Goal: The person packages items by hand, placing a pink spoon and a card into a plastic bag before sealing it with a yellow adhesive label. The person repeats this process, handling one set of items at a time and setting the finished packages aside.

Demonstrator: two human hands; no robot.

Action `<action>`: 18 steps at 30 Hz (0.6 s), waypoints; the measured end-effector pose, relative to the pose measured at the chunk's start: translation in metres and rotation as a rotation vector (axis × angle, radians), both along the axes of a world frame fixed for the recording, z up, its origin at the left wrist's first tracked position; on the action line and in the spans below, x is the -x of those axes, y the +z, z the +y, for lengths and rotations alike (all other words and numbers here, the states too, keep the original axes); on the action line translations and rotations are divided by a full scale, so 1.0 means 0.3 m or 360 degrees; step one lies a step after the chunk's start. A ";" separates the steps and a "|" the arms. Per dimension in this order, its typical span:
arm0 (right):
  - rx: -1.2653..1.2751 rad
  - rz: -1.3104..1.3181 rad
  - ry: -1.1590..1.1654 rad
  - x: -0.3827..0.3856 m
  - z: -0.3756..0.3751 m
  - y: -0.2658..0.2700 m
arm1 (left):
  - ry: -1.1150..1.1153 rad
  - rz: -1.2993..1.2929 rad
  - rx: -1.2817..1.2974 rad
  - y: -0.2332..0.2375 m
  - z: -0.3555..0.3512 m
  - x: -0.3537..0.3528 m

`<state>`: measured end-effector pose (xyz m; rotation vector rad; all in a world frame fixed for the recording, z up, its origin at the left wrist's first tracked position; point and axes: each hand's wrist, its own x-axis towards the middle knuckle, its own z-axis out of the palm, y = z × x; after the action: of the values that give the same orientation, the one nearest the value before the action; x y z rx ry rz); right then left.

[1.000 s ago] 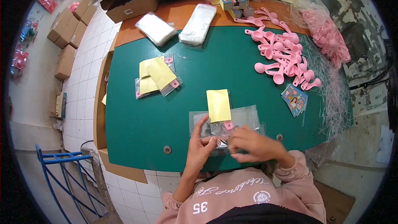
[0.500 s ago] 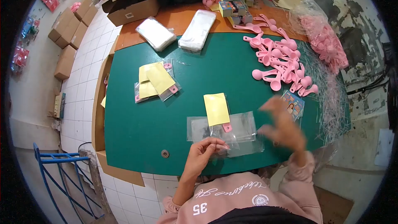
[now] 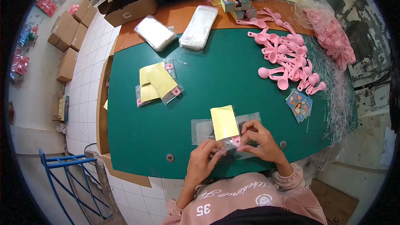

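A clear plastic bag with a yellow card (image 3: 225, 123) and a pink measuring spoon (image 3: 236, 140) in it lies in front of me, over several flat clear bags (image 3: 201, 131). At the bag's near end, the fingers of my left hand (image 3: 203, 160) are pinched on the plastic. My right hand (image 3: 263, 143) is at the bag's right edge beside the spoon handle, fingers curled and closed on the plastic. Most of the spoon is hidden under the yellow card.
Packed bags with yellow cards (image 3: 158, 82) lie to the left. Pink spoons (image 3: 287, 60) are heaped at the right, with printed cards (image 3: 299, 105) below them. Bundles of clear bags (image 3: 198, 28) sit at the back, near an open cardboard box (image 3: 131, 13).
My right hand has come in from the right, near the printed cards, to the bag's right edge. My left hand stays on the bag. The view has shifted slightly.
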<state>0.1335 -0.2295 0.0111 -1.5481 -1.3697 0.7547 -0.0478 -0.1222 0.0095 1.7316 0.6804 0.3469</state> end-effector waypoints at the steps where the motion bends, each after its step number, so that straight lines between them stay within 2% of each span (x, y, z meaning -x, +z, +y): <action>1: 0.0003 0.0000 -0.0005 -0.003 0.000 0.003 | -0.0005 0.0000 0.0003 0.001 0.000 -0.005; 3: 0.0197 0.0309 -0.0024 0.000 -0.006 0.006 | 0.0005 0.0046 -0.0126 0.003 -0.004 -0.011; 4: 0.0200 0.0314 -0.0026 0.004 -0.008 -0.007 | 0.0003 0.0050 -0.0123 0.004 -0.007 -0.015; 6: 0.0317 0.0784 -0.0181 0.015 -0.009 -0.040 | 0.0155 0.0098 -0.0041 0.007 -0.012 -0.023; 7: 0.0318 0.0788 -0.0178 0.023 -0.007 -0.039 | 0.0157 0.0103 -0.0041 0.002 -0.013 -0.023; 9: 0.0401 0.1073 -0.0382 0.043 0.001 -0.030 | 0.0236 0.0030 0.0119 -0.016 -0.016 -0.021; 16: 0.0377 0.0986 -0.0695 0.084 0.015 -0.031 | 0.0402 -0.0009 0.0350 -0.053 -0.042 -0.029; 18: 0.0343 0.0982 -0.0753 0.091 0.014 -0.038 | 0.0544 0.0020 0.0445 -0.039 -0.048 -0.039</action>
<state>0.1063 -0.2253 -0.0004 -1.5381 -0.4607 0.9855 -0.0360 -0.1365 -0.0022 1.3525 0.9890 0.4532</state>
